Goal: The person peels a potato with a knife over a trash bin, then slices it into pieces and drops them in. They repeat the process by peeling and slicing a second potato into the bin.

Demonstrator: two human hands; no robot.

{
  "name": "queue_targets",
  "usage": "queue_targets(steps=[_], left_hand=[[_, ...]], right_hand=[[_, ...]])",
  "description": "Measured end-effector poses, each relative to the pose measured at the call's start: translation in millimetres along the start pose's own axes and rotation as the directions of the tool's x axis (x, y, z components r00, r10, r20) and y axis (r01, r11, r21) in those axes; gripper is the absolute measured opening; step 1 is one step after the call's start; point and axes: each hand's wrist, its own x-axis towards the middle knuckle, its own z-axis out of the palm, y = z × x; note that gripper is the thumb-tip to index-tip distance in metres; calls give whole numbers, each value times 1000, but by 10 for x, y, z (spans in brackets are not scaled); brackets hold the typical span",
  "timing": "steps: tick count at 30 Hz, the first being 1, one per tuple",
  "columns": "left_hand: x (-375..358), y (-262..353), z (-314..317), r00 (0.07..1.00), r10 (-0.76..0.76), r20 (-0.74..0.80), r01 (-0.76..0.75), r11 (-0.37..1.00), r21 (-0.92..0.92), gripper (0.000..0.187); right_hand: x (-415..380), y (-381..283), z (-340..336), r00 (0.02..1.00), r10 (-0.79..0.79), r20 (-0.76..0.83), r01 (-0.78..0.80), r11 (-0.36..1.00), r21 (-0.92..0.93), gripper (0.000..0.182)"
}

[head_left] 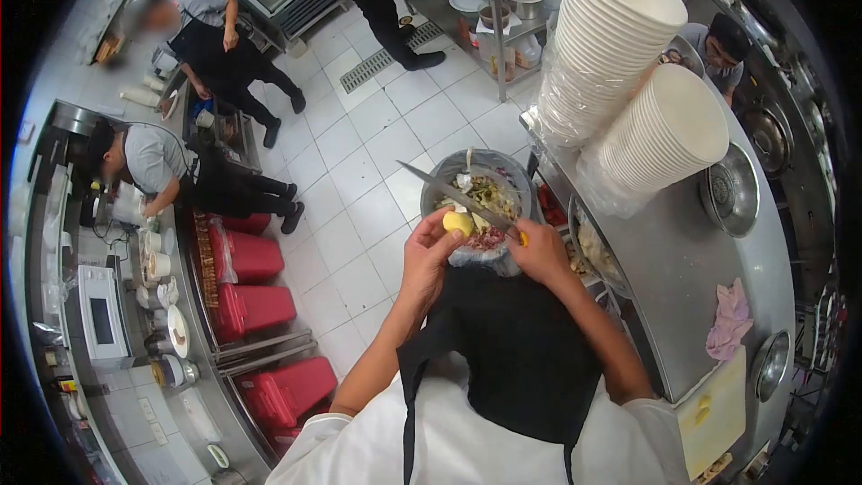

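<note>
Over a bin lined with a plastic bag (530,181), both of my hands are at work. In the fingers of my left hand (426,251) is a small yellow rounded piece of produce (459,222), pale and smooth on its surface. My right hand (541,256) is closed around the yellow handle of a long knife (449,189). Its blade slants up and to the left across the bin, passing right by the yellow piece. Below lie mixed food scraps (488,238), pinkish, green and pale.
On the steel counter (669,260) to the right stand tall stacks of white tubs (620,18), a metal bowl (728,189), a pink cloth (729,319) and a cutting board (718,431) with yellow pieces. Red bins (256,305) line the left. Several people work nearby.
</note>
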Motion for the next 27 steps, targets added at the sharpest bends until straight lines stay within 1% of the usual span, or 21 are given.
queue_targets(steps=[2,5,6,8,9,12,14,15,17,19,20,23,24,25,26,27], left_hand=[[58,-107,-34,1000,10,15,-10,1000,16,44],[68,-169,-13,997,54,51,-57,995,76,46],[50,-127,44,996,62,56,-67,995,78,45],[35,-103,36,995,57,78,-68,988,142,46],[23,-96,24,995,54,88,-69,983,173,47],[14,-83,-17,995,68,76,-81,980,180,47],[32,-82,-25,992,71,105,-83,990,114,48],[35,-49,-10,990,77,115,-86,993,81,48],[13,42,38,990,-1,141,14,996,-87,47],[56,40,2,978,-48,205,97,967,-236,48],[54,24,29,983,-76,168,116,962,-246,42],[100,-125,-165,976,-115,186,160,956,-248,35],[102,-155,-180,982,-122,142,150,967,-208,28],[106,-182,-192,986,-113,122,107,993,58,30],[108,-207,-196,990,-98,103,60,945,321,31],[104,-223,-183,993,-76,87,15,828,561,33]], right_hand=[[45,-135,-54,999,-49,-4,49,998,31,18],[59,-348,-169,995,-94,27,94,996,6,14],[60,-354,-165,994,-105,22,105,995,2,13],[60,-361,-157,992,-126,17,126,992,-5,12],[61,-322,-142,995,-95,32,95,995,-13,13],[60,-38,-42,998,19,59,-17,999,-34,14],[61,133,6,992,112,58,-110,993,-39,14],[64,139,1,993,111,34,-110,994,-17,15],[18,117,4,993,120,-10,-119,992,31,16],[31,9,-72,990,144,-5,-144,990,-7,17],[51,-29,-97,988,154,-6,-154,988,-27,18],[75,-60,-74,974,218,-68,-225,967,-122,24],[69,-42,-74,974,218,-56,-223,969,-110,28],[56,-14,-74,975,217,-44,-220,971,-97,31],[41,13,-71,976,214,-31,-216,973,-84,34],[28,38,-58,978,207,-32,-209,970,-121,37]])
